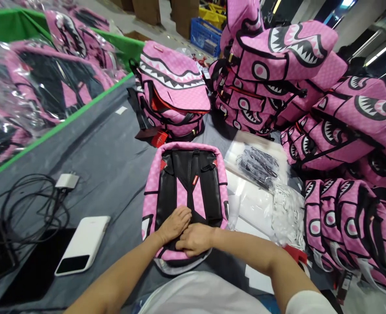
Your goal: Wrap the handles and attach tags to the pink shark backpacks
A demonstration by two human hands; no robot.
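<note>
A pink and black backpack (199, 192) lies in front of me with its strap side up and its bottom toward my body. My left hand (176, 221) rests low on the black back panel, fingers bent and pressed together. Right beside it, my right hand (194, 239) is curled closed at the lower middle of the pack. The two hands touch near the fingertips. Whatever is between the fingers is hidden beneath them. Black shoulder straps run up either side of a pink centre strip with a small red label (195, 179).
Shark-mouth backpacks stand beyond (176, 83) and are piled at right (278, 83). Clear plastic packets (258, 161) lie right of the pack. A white power bank (83, 244), cables (32, 209) and a charger (67, 181) lie left. Plastic-wrapped backpacks (58, 83) sit past the green edge.
</note>
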